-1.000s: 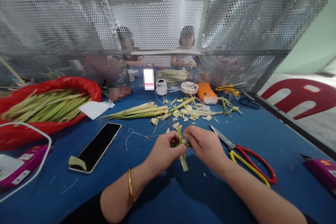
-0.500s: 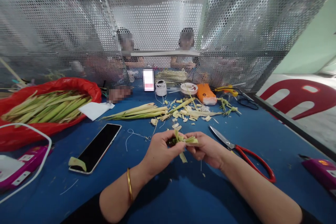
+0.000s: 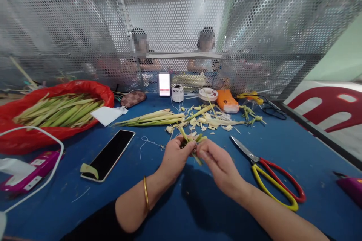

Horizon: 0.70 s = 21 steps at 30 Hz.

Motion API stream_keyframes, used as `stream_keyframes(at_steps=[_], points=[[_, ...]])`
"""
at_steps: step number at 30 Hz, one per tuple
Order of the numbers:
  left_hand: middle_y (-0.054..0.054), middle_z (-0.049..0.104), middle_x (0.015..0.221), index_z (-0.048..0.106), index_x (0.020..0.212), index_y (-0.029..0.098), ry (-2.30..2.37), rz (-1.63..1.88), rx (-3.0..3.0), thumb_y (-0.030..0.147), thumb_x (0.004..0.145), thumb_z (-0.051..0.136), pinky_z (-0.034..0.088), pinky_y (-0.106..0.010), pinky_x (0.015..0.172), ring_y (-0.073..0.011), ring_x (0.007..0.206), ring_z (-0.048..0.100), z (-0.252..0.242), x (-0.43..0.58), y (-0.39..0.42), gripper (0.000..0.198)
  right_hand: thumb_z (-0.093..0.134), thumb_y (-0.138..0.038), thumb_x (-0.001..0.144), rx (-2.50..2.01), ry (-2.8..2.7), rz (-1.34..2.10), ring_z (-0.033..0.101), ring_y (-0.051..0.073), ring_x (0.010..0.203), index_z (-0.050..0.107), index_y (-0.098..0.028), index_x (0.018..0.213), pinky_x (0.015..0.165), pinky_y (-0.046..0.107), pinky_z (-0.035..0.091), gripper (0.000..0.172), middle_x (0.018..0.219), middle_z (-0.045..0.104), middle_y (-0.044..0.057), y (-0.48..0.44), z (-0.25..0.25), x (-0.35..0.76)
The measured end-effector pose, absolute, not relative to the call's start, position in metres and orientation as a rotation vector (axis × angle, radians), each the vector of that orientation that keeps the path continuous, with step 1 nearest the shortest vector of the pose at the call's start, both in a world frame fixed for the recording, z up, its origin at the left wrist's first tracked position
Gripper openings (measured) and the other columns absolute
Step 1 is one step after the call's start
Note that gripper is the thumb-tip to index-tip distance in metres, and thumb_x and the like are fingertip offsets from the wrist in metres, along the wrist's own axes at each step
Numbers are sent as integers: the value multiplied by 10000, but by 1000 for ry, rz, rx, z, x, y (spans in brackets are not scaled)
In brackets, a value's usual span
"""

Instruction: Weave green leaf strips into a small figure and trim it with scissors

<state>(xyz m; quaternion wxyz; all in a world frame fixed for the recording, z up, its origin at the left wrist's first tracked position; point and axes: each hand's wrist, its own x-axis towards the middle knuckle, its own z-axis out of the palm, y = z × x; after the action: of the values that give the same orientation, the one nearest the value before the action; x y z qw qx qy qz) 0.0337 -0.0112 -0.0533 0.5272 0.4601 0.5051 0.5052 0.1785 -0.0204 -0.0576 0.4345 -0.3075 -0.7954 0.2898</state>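
Between my two hands is a small bundle of folded pale-green leaf strips [image 3: 184,135], its ends sticking out upward and below. My left hand [image 3: 177,156] pinches it between thumb and fingers, and a gold bangle circles that wrist. Curled into a near fist, my right hand [image 3: 217,160] presses against the bundle's right side; its fingertips hide whatever they grip. To the right of that hand lie scissors [image 3: 254,160] with one red and one yellow handle, blades slightly apart. Leaf scraps [image 3: 203,120] are scattered just beyond the hands.
Long leaves [image 3: 152,117] lie behind, near a thread spool [image 3: 177,94], a tape roll [image 3: 208,95] and an orange packet [image 3: 227,101]. At left are a phone [image 3: 113,154] and a red bag [image 3: 109,96] of leaves. A perforated metal screen [image 3: 175,19] stands behind, people beyond it.
My right hand has turned and closed into a tighter fist beside the bundle. The scissors' yellow handle has come out from behind my right forearm. The view has shifted slightly.
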Motion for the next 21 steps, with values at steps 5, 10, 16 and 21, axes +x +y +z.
stream_keyframes(at_steps=[5,10,16,21], points=[[-10,677,796,672,810,159,1285,1230,1249,288,730,632,459,-273,765,-164,781,602,-55,33,-12,157,344,-61,881,-604,-2288,310,418,187,706,411,-211,794,632,318,390,186,758,504,51,-23,-51,175],[2,656,773,654,792,165,1338,1181,1321,264,740,609,451,-267,754,-157,762,584,-60,31,-11,121,328,-32,854,-574,-2325,251,402,184,685,415,-208,777,610,308,390,211,743,499,52,-27,-51,173],[-26,660,808,667,815,146,1134,1029,1363,246,757,589,455,-249,717,-154,754,575,-52,28,-11,139,370,-181,948,-694,-2026,764,478,158,716,471,-209,780,674,302,425,199,756,523,26,-19,-48,185],[-19,633,779,678,887,161,967,779,1453,289,819,561,454,-235,654,-138,689,551,-42,26,-17,187,501,-304,903,-872,-1736,1256,490,130,641,566,-187,727,598,255,413,221,698,564,12,-7,-28,201]])
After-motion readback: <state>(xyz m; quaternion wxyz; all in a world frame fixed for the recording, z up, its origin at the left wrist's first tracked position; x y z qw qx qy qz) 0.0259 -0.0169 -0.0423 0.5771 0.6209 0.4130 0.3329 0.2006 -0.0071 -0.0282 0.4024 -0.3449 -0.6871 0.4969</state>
